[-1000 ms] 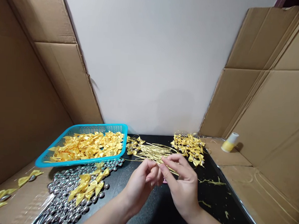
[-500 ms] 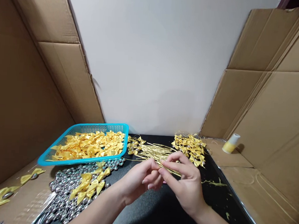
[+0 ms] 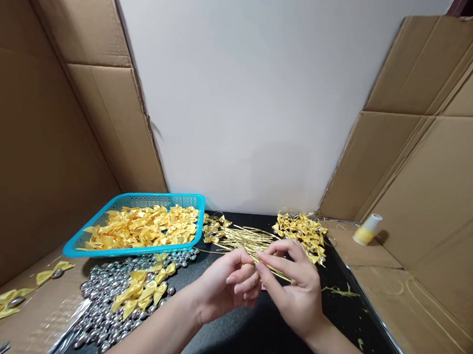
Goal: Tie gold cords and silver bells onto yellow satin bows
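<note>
My left hand (image 3: pixel 237 280) is closed, its thumb and forefinger pinched together and the other fingers curled in. Its tips meet those of my right hand (image 3: pixel 292 283), which also pinches with thumb and forefinger. Whatever lies between the fingertips is too small and hidden to name. Just behind the hands is a bundle of gold cords (image 3: pixel 243 236), partly covered by them. A pink edge (image 3: pixel 263 286) peeks out below the fingers. Left of my forearm, several yellow ribbon bows (image 3: pixel 140 293) rest on a spread of silver beads (image 3: pixel 105 310).
A blue basket (image 3: pixel 129 255) full of yellow bows stands at back left. Bows with beads (image 3: pixel 303 233) are piled at back right, with a smaller pile (image 3: pixel 214 230) beside the basket. A thread spool (image 3: pixel 367 230) stands on cardboard at right. Cord scraps (image 3: pixel 340 292) lie on the black surface.
The view has shifted slightly. Both hands stay together at the fingertips, and the left fingers have moved a little under the pinch.
</note>
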### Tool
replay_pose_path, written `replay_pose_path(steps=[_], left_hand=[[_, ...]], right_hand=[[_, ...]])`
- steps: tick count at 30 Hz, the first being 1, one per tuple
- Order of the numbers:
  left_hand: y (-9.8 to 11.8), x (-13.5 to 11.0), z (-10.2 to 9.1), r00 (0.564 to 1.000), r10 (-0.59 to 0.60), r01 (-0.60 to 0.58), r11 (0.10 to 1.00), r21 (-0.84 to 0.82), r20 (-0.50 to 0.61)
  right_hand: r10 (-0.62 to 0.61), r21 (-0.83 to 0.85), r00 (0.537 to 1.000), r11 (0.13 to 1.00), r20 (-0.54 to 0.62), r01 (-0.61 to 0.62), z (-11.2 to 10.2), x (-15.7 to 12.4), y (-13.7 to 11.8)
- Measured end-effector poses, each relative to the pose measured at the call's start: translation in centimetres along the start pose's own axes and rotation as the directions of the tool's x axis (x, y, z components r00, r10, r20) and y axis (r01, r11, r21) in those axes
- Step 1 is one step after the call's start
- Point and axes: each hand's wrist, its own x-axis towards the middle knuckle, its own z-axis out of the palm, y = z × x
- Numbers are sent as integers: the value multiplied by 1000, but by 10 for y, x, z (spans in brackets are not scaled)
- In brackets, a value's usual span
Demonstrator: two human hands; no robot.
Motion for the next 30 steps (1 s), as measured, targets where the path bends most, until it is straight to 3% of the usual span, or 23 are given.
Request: replay_pose_path(steps=[6,19,30], left_hand=[[5,1,-8,993,-77,67,992,111,86],[12,-1,-14,981,-82,43,977,210,178],[12,1,-14,981,-102,59,968,246,167]], right_hand=[[-7,-34,997,999,80,9,-5,8,-5],[55,-51,987,998,154,-48,-5,10,-5],[82,-90,966,994,243,-62,-9,12,-3]])
